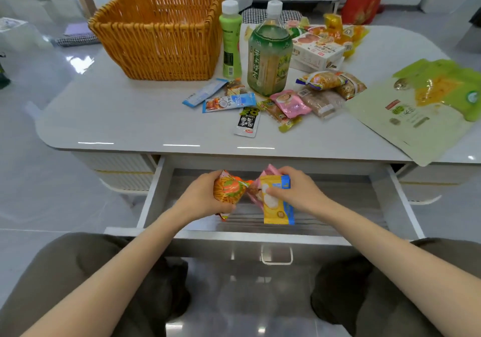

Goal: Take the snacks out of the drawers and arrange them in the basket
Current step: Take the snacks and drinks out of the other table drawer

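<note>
The left hand (200, 198) gripped a crinkly orange snack packet (229, 189) and the right hand (299, 191) pinched a yellow-and-blue packet (277, 206), so both needed lifting steadily to the woven orange basket (161, 50).

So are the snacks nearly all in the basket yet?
Not yet. Many snacks are out on the table, but none shows in the basket. The left hand grips an orange packet. The right hand holds a yellow packet and a pink packet at the open drawer. Filling the basket is left to do.

Forearms reach forward (converging); left hand (204, 197) grips an orange packet (230, 188), right hand (300, 191) pinches a yellow packet (277, 210)
</note>
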Demonstrator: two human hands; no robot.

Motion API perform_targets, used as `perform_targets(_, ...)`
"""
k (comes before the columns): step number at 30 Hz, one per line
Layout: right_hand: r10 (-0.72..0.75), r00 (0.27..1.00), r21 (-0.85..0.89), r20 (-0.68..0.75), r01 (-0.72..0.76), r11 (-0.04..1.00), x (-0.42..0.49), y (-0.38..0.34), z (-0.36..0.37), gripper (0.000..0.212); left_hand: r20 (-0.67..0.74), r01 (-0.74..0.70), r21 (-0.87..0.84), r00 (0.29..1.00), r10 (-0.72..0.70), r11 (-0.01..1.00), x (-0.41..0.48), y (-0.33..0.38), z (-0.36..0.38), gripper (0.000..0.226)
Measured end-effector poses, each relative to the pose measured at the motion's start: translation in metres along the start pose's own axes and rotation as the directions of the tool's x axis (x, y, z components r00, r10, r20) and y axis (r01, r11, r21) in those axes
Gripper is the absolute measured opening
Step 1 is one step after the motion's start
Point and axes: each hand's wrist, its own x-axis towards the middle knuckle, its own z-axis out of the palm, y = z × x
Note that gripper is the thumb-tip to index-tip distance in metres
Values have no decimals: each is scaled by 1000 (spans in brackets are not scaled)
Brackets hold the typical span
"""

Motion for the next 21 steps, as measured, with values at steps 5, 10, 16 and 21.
perform_targets(5, -59, 913, 265, -404, 178, 948, -62, 2, 8, 18, -378, -117, -215, 925, 28, 970, -48, 17, 16, 89)
perform_targets(10, 56, 882, 549, -468, 241, 800, -88, 1, 3, 14, -418, -215, -561, 907, -49, 799, -79, 31, 36, 84)
perform_targets(16, 27, 991, 585, 129, -98, 805, -102, 21, -16, 30, 4, -88, -570, 994, 110, 817, -91, 13, 30, 79)
perform_targets(21, -37, 968, 341, 246, -51, 939, -108, 28, -17, 12, 266, -57, -395, 948, 174, 917, -87, -1, 24, 72)
